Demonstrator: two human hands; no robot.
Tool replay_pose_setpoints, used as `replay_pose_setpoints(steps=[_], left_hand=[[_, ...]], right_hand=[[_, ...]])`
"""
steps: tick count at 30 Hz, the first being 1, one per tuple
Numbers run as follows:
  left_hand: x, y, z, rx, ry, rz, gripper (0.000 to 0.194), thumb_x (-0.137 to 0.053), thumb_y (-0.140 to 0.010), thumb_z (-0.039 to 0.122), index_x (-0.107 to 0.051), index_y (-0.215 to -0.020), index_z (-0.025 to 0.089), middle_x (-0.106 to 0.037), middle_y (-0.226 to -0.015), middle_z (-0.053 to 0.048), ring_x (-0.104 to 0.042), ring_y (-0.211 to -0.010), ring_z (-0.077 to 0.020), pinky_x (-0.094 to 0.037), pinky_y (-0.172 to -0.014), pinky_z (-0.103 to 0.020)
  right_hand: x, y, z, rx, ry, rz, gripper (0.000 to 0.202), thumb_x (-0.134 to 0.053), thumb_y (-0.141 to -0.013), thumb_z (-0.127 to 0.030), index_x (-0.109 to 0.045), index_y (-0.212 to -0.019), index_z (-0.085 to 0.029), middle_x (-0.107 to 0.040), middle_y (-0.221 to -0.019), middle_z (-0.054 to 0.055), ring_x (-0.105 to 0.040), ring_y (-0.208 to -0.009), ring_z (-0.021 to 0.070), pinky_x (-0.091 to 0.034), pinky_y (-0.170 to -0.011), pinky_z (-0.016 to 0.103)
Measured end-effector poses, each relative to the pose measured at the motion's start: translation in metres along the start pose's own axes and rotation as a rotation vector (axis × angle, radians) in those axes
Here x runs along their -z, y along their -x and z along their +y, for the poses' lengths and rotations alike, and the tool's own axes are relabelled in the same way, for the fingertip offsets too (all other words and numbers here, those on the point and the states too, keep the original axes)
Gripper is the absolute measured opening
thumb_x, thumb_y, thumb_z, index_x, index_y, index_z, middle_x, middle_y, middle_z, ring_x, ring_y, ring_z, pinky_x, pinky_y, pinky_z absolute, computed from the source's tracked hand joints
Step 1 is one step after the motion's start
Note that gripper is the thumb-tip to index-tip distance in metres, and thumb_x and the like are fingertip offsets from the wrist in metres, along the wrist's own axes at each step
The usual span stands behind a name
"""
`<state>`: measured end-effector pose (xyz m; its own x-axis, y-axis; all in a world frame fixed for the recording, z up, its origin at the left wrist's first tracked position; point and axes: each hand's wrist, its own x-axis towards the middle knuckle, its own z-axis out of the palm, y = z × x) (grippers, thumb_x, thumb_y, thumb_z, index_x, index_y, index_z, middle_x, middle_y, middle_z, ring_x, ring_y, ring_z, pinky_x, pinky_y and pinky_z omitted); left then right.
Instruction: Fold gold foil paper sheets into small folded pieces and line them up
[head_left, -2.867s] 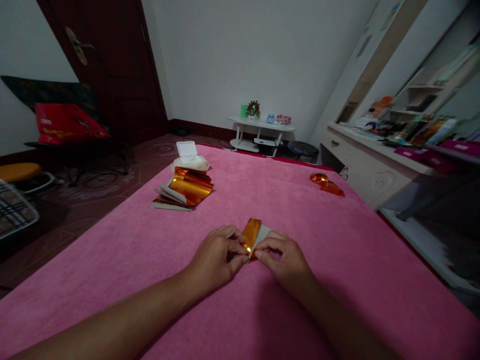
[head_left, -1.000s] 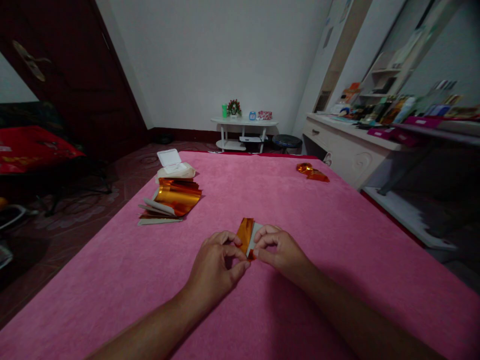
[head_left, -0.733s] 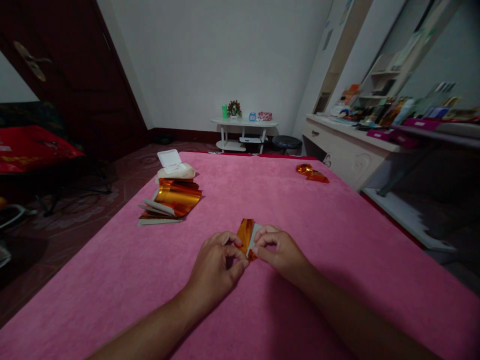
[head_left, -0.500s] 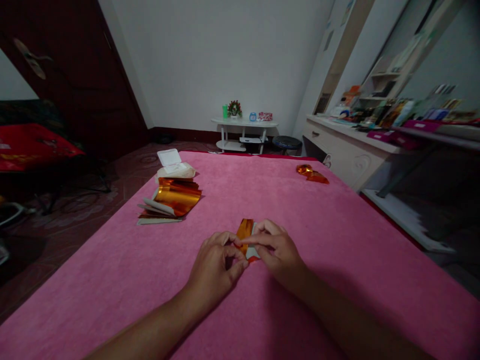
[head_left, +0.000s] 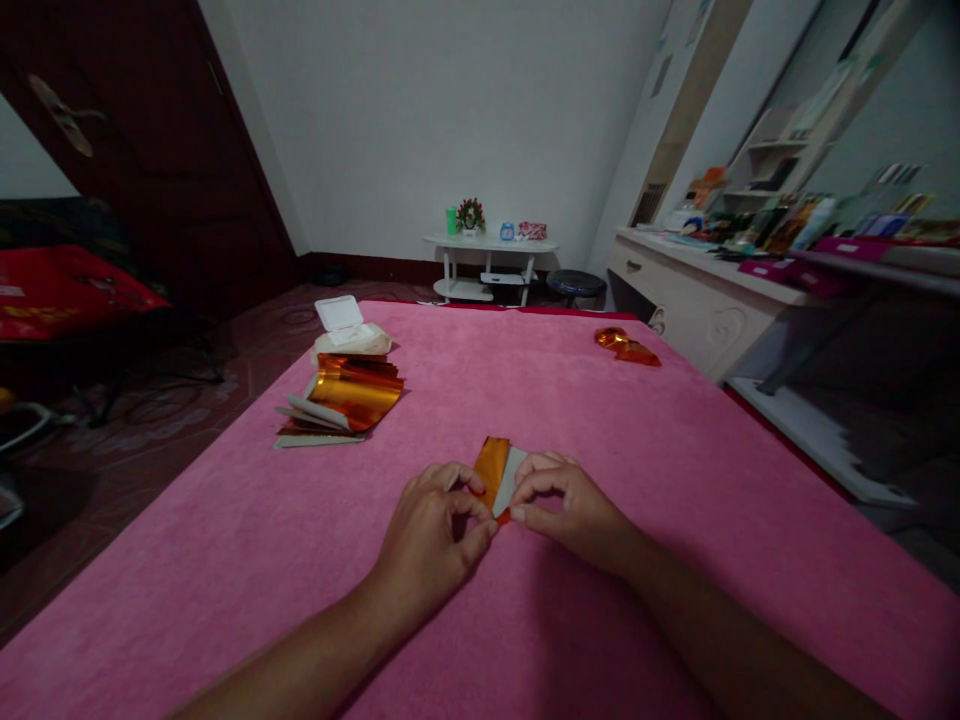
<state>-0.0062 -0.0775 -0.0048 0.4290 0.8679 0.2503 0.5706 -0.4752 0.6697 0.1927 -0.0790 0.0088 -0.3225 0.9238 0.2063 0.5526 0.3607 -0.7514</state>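
A small sheet of gold foil paper point(head_left: 492, 468), partly folded, lies on the pink cloth in front of me. Its gold face shows on the left and its grey back on the right, with an orange bit at the near corner. My left hand point(head_left: 435, 520) grips the left and near edge, thumb and fingers bent around it. On the other side, my right hand point(head_left: 574, 505) pinches the paper's right edge between thumb and index finger, the other fingers curled. The fingertips hide parts of both edges.
A loose stack of gold foil sheets point(head_left: 360, 395) lies at the left, with an open white box point(head_left: 340, 314) and a plastic bag point(head_left: 364, 341) behind it. Shaped foil pieces point(head_left: 634, 350) rest at the far right of the pink cloth point(head_left: 480, 380). A white dresser point(head_left: 682, 290) stands beyond.
My right index finger has drawn back from the middle of the paper to its right edge, where it now meets the thumb. More of the grey back shows. My left hand has stayed put.
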Motion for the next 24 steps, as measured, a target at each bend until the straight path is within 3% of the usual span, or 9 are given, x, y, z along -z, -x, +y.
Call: replay_pose_setpoints(steps=[14, 24], left_hand=[[-0.002, 0.003, 0.000, -0.024, -0.003, 0.005, 0.007, -0.064, -0.072, 0.018, -0.062, -0.066, 0.021, -0.062, -0.095, -0.002, -0.055, -0.091, -0.0201, -0.041, -0.080, -0.034], [0.002, 0.002, 0.000, -0.012, -0.007, 0.015, 0.020, -0.069, -0.070, 0.023, -0.060, -0.087, 0.022, -0.064, -0.088, -0.001, -0.056, -0.087, -0.0213, -0.043, -0.080, -0.036]], right_hand=[[-0.021, -0.004, 0.006, -0.079, 0.179, 0.150, 0.013, -0.068, -0.066, -0.013, -0.063, -0.058, -0.022, -0.062, -0.071, -0.002, -0.055, -0.074, 0.0156, -0.038, -0.074, 0.029], [-0.023, -0.003, 0.006, -0.091, 0.228, 0.155, 0.012, -0.068, -0.065, -0.013, -0.063, -0.059, -0.022, -0.062, -0.073, -0.002, -0.054, -0.075, 0.0159, -0.038, -0.073, 0.030]])
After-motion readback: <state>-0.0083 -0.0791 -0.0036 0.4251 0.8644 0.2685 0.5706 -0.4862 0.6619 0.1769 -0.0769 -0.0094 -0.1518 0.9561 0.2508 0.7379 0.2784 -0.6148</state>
